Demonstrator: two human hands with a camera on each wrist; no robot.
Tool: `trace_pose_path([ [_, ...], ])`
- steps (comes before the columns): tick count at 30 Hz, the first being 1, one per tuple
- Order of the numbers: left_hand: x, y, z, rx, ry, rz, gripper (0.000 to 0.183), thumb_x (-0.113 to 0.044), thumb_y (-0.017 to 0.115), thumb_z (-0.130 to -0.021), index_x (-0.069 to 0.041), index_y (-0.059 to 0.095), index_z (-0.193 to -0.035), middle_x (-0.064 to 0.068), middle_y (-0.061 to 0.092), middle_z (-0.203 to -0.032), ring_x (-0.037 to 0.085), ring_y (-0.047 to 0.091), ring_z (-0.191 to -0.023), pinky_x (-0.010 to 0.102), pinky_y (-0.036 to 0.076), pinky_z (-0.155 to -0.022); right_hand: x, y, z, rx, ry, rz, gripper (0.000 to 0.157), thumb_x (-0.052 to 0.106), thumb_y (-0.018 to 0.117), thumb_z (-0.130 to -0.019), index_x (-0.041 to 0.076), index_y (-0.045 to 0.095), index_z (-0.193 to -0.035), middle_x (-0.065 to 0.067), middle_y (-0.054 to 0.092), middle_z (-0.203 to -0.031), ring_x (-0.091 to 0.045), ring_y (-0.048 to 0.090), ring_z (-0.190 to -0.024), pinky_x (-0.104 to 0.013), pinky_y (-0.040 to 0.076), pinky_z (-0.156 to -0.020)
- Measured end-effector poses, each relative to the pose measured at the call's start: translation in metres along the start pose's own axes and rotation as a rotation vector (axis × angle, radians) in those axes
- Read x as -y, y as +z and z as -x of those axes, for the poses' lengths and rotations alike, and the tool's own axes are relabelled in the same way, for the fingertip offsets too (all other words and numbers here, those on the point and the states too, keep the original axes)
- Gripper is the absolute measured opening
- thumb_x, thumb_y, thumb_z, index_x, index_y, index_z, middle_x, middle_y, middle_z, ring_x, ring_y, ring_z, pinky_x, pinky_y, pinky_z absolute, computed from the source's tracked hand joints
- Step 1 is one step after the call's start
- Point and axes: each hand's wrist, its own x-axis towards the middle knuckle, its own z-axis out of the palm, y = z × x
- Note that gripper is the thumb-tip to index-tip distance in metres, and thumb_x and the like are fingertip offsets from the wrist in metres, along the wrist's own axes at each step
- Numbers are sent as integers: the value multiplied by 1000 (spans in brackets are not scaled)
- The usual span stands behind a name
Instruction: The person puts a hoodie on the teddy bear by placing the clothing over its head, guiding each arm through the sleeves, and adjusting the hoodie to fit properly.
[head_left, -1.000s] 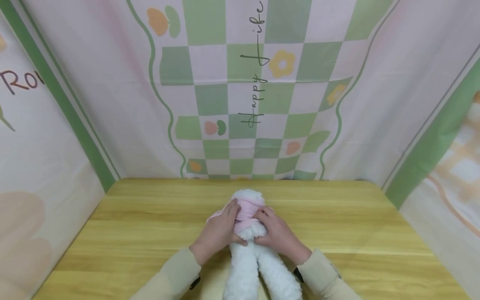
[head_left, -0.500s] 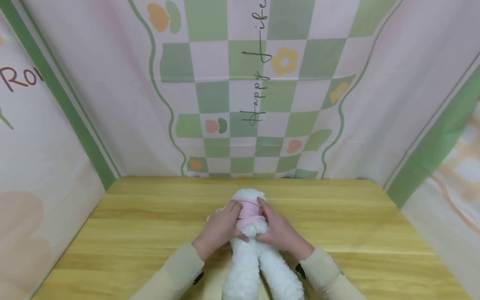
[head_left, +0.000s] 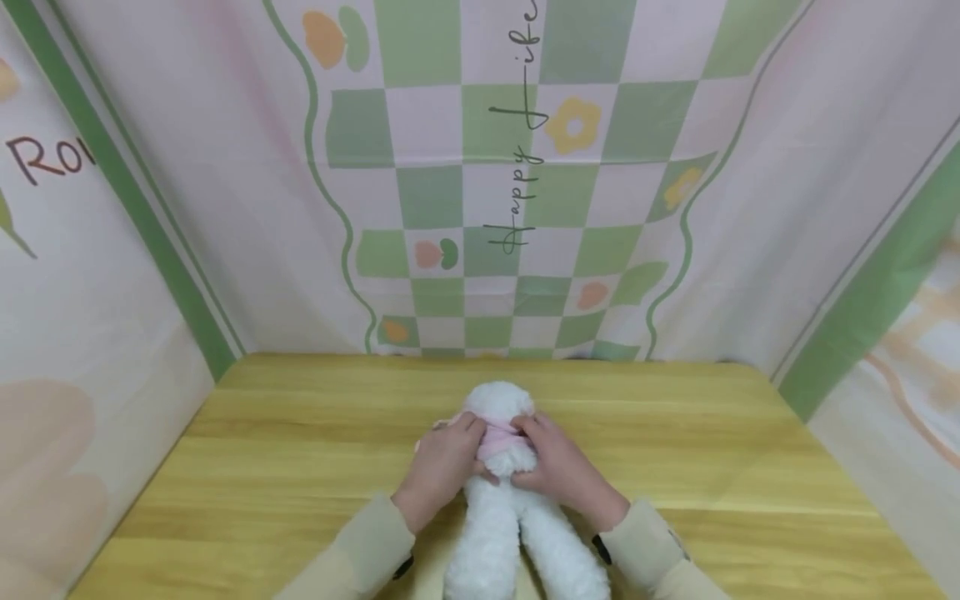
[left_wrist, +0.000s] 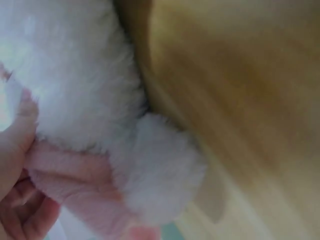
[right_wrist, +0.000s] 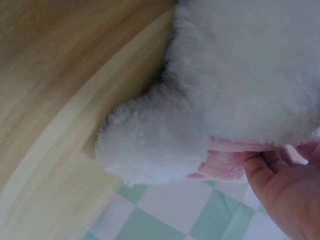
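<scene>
Pinching the pink cloth (head_left: 497, 443) wrapped round the fluffy white plush toy (head_left: 498, 398), the left hand (head_left: 441, 462) and right hand (head_left: 564, 468) have their fingers curled into it from opposite sides, while the toy lies on the wooden worktop (head_left: 300, 433) with its two legs (head_left: 483, 537) stretching between the person's beige sleeves (head_left: 367, 533).

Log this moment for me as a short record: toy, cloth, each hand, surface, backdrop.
Toy: white plush, on the table, two long limbs toward the person
Cloth: pink cloth, across the plush between the hands
Left hand: grips the pink cloth at its left side
Right hand: grips the pink cloth at its right side
Surface: wood-grain table
Backdrop: green-and-white checks, "Happy Life" lettering
</scene>
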Motion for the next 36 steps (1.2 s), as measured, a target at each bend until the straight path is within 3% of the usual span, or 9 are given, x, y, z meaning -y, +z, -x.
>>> trace_pose_path([
  [4,1,4,1,-101,12,-15,62,-63,70,-56,-15,63,-94,1,64,-111,18,60,-102,28,52,-92,2,-1,2,-65,-19,58,53,13,79,-65,3,60,-113,-15,48,-118,-25,51,-103,-38,51,-83],
  [8,5,9,0,-104,56,72,65,-59,73,-54,-13,61,-97,10,59,-129,25,56,-120,33,46,-106,0,0,2,-115,-95,121,54,16,82,-61,3,61,-109,-20,47,-125,-35,48,-116,-47,50,-90],
  [13,6,9,-2,-24,67,158,59,-55,74,-60,-12,56,-96,12,57,-133,26,57,-120,36,49,-103,-2,-1,3,-82,-115,88,53,14,82,-60,4,59,-107,-19,47,-130,-32,53,-116,-44,52,-91],
  [19,1,9,-1,-64,58,151,54,-53,75,-61,-11,57,-90,15,59,-131,28,60,-117,33,56,-90,0,-5,1,-28,-95,78,48,9,77,-62,4,59,-107,-22,46,-137,-37,52,-123,-46,52,-92],
  [22,5,5,-4,65,51,281,63,-54,74,-63,-7,58,-102,18,52,-139,30,56,-124,33,55,-92,-2,-7,1,-5,-77,76,49,10,75,-63,3,58,-108,-24,45,-140,-39,50,-125,-47,52,-93],
  [26,20,-7,-21,333,-37,647,70,-48,69,-81,-1,48,-129,16,55,-132,28,57,-118,37,52,-96,-4,-7,2,26,-41,30,54,12,74,-64,2,56,-114,-25,40,-144,-40,48,-128,-49,50,-95],
  [30,37,-14,-47,363,-202,842,51,-37,57,-94,-4,49,-132,17,60,-125,31,58,-114,45,50,-95,-5,-6,2,53,-14,-27,58,13,72,-66,2,54,-120,-25,35,-148,-41,43,-132,-50,48,-97],
  [33,45,-8,-62,388,-297,838,60,-41,59,-92,-4,46,-138,19,55,-134,34,53,-123,49,46,-102,-5,-5,2,66,-17,-39,60,13,72,-66,2,52,-122,-25,34,-148,-42,41,-133,-51,47,-99],
  [36,48,2,-68,466,-337,864,70,-43,67,-86,-5,45,-140,17,52,-140,33,49,-129,48,42,-107,-5,-4,2,77,-25,-47,61,14,72,-67,3,51,-123,-25,33,-149,-41,42,-133,-51,47,-99],
])
